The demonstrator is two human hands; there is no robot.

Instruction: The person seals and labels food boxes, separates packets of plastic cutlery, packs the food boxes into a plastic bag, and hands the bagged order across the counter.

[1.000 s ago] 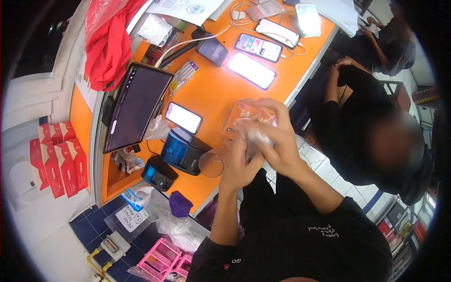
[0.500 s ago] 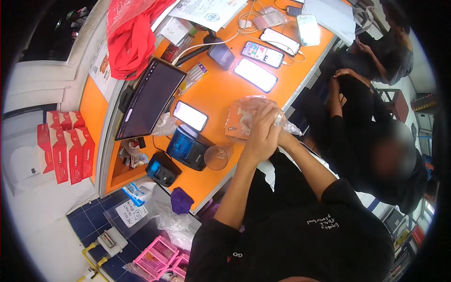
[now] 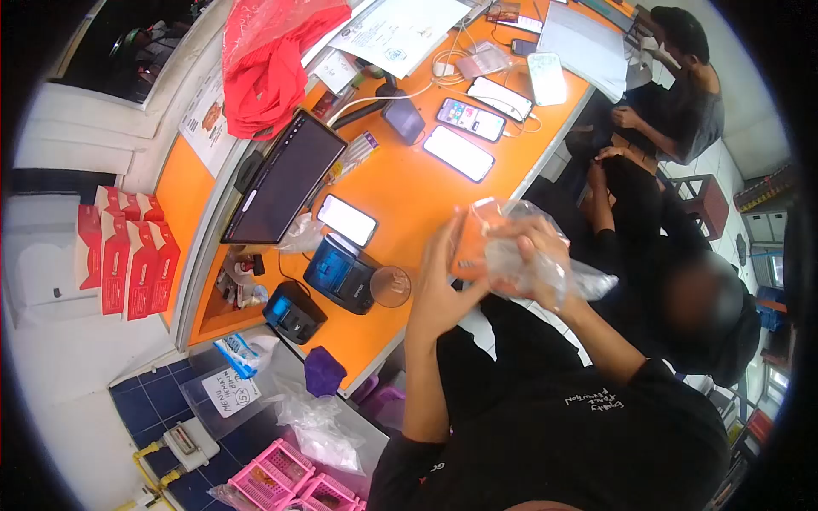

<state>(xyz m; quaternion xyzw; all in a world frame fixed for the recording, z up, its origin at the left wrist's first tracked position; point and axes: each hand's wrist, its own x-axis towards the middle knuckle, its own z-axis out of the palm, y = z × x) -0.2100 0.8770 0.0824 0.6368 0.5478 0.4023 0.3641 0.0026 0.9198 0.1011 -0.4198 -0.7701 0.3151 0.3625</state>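
Observation:
An orange packet in a clear plastic bag [image 3: 494, 247] is lifted over the front edge of the orange table [image 3: 400, 213]. My left hand [image 3: 443, 289] presses against its left side, fingers pointing up and thumb along the bottom. On the other side my right hand [image 3: 545, 260] has its fingers curled on the plastic, whose loose end [image 3: 592, 283] sticks out to the right. To the left of my left hand stands a clear cup [image 3: 390, 286], beside a blue and black printer [image 3: 339, 271].
Several phones [image 3: 458, 153] with cables lie toward the back of the table. A monitor [image 3: 285, 183] stands at the left, near red bags [image 3: 273, 77]. Pink baskets [image 3: 273, 473] sit below. A person in black [image 3: 673, 281] and another person [image 3: 682, 102] are seated at the right.
My hands have parted from their clasp over the packet and now hold its two sides. The packet has risen off the table and moved right. The camera view has shifted slightly.

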